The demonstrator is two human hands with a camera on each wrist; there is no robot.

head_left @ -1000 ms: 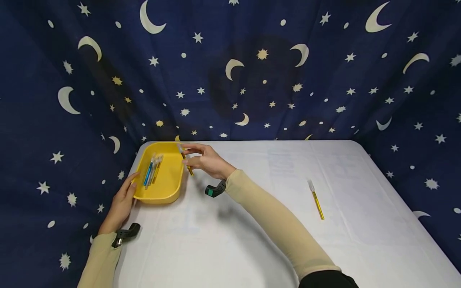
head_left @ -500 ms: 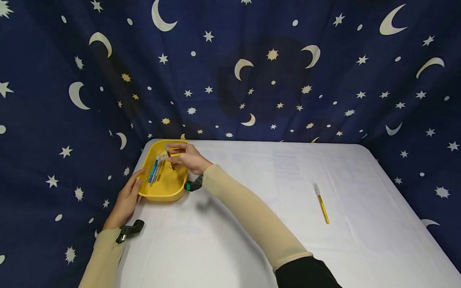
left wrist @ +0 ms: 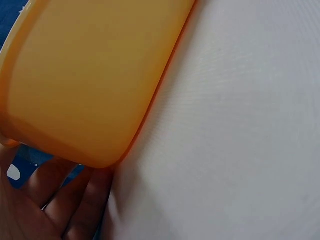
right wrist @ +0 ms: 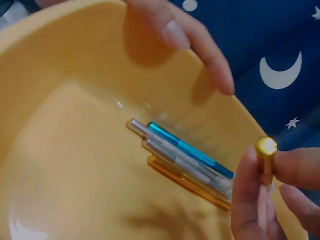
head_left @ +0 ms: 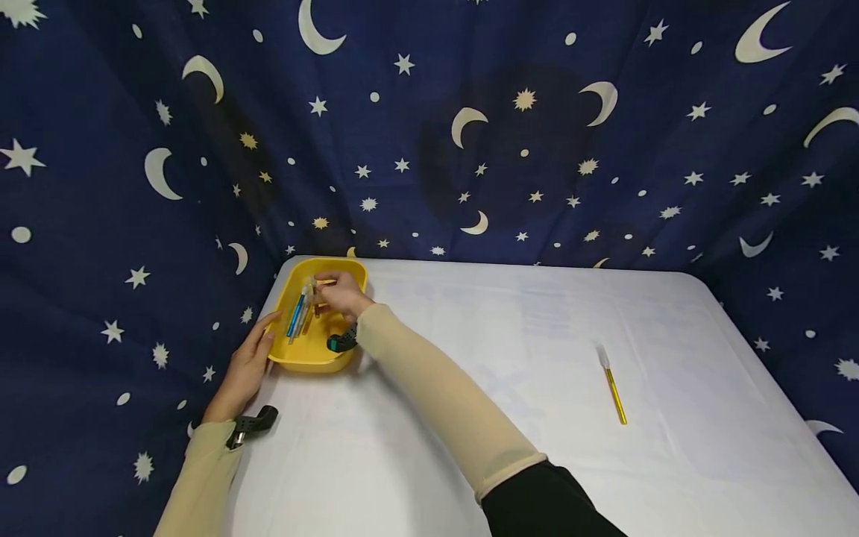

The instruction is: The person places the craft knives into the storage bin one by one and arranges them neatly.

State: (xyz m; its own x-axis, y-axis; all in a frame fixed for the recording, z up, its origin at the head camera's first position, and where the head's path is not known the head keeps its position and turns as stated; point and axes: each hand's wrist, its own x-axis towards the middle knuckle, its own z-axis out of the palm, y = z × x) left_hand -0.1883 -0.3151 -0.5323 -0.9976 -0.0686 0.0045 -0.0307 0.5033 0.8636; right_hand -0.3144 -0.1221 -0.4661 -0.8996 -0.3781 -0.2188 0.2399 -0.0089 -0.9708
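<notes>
My right hand (head_left: 344, 294) is low over the yellow plastic tray (head_left: 312, 365), pinching a gold craft knife (right wrist: 267, 155) between thumb and fingers. Its round handle end faces the right wrist camera. Inside the tray, side by side, lie a blue craft knife (right wrist: 192, 151), two silver craft knives (right wrist: 175, 159) and a gold one (right wrist: 187, 185); their clear-capped ends are partly hidden behind my right fingers. My left hand (head_left: 247, 373) holds the tray's left side, thumb over the rim and fingers against the outer wall (left wrist: 75, 162).
Another gold craft knife with a clear cap (head_left: 616, 395) lies alone on the right part of the white-covered table (head_left: 470, 335). A dark blue curtain (head_left: 429, 134) with moons and stars stands behind the table and along both sides.
My right hand has moved left and down into the tray with the gold craft knife, close to the others. The left hand keeps its hold, and the head view has shifted slightly.
</notes>
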